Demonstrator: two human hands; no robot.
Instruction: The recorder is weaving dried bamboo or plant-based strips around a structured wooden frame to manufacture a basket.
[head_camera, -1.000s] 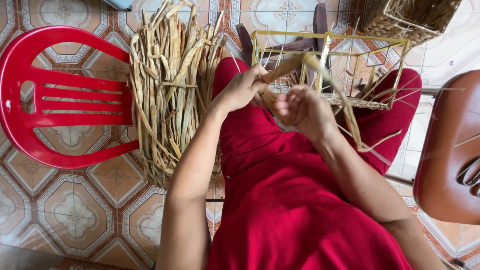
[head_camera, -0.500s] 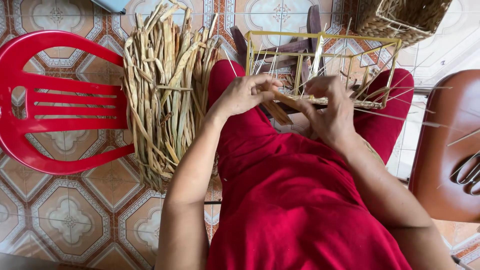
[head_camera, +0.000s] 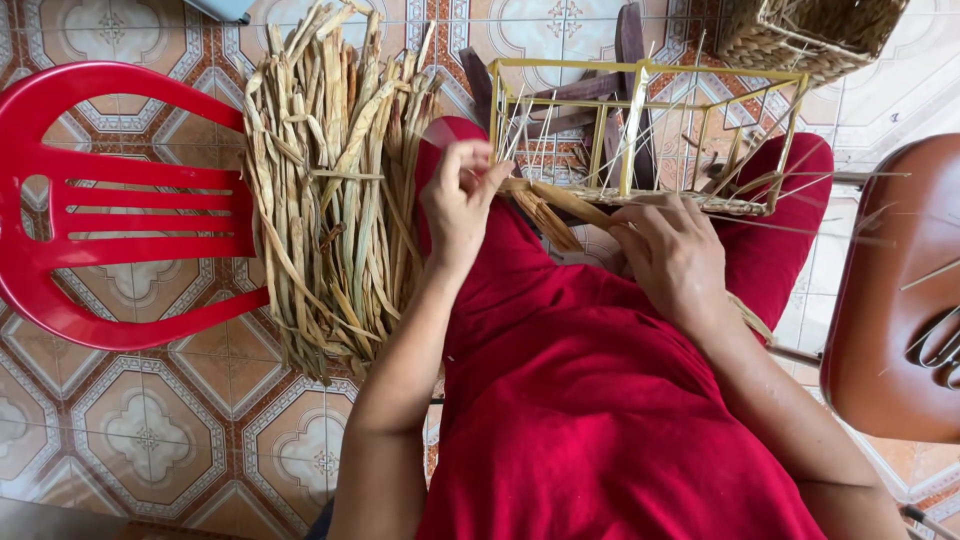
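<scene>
Head cam, looking down at your lap: your left hand (head_camera: 462, 205) sits over the left knee, fingers curled w/ fingertips pinching the end of a dried straw strand (head_camera: 560, 200). That strand runs across to the near bottom edge of the yellow wire frame (head_camera: 640, 70), which rests on your knees. Your right hand (head_camera: 675, 255) lies palm-down just below the frame's near edge, fingers slightly spread & pressing on the strand; can't tell if the thumb grips it from beneath. A few more strands hang between the hands, under the frame. Bundle of dried straw (head_camera: 330, 190) lies on the tiled floor just beside your left leg, btw you & the red plastic chair (head_camera: 130, 200). Woven basket (head_camera: 810, 35) sits top right, past the frame. Brown chair (head_camera: 900, 290) at your right.
</scene>
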